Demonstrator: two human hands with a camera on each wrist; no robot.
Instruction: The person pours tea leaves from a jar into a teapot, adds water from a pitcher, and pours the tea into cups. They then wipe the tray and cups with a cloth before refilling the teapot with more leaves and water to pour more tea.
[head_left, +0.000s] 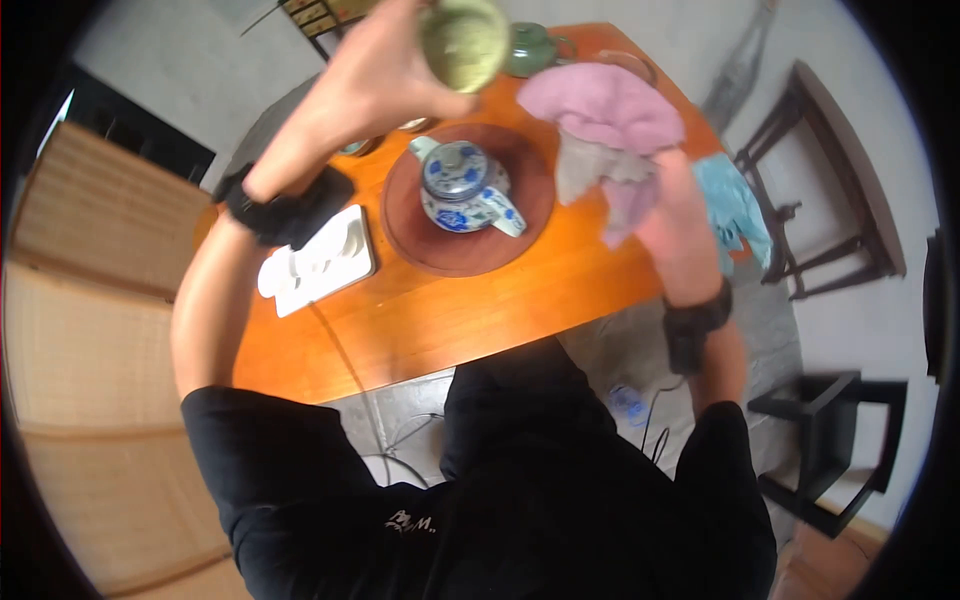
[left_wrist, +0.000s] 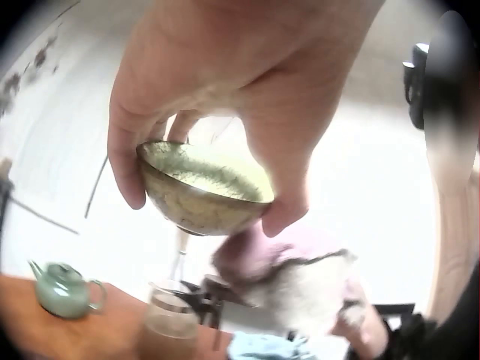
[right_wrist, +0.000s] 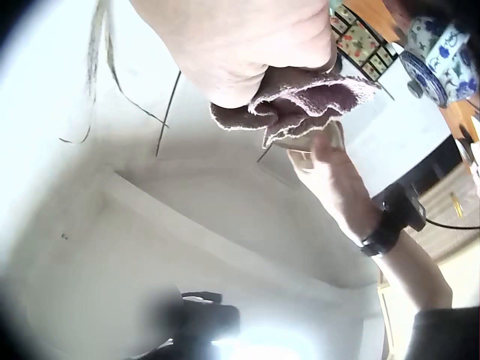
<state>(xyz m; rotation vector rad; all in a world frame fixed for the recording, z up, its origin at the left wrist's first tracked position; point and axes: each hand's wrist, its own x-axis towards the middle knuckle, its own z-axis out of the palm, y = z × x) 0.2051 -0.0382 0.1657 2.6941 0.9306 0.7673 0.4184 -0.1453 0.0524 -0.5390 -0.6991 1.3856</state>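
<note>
My left hand (head_left: 370, 80) holds a small green cup (head_left: 465, 48) up over the far side of the table. In the left wrist view the thumb and fingers pinch the cup (left_wrist: 202, 199) at opposite sides of its rim, its mouth facing up. My right hand (right_wrist: 247, 52) grips a crumpled pink and grey cloth (head_left: 605, 110), which covers the fingers in the head view. Seen from the right wrist, the cloth (right_wrist: 300, 105) overlaps the cup. Below, a blue-and-white teapot (head_left: 458, 185) stands on a round brown mat (head_left: 470, 258).
A green teapot (head_left: 532, 50) stands at the table's far edge. To the left lies a white tray (head_left: 350, 270) with white pieces on it. A light blue cloth-like item (head_left: 735, 210) hangs at the right edge, near a dark wooden chair (head_left: 800, 180).
</note>
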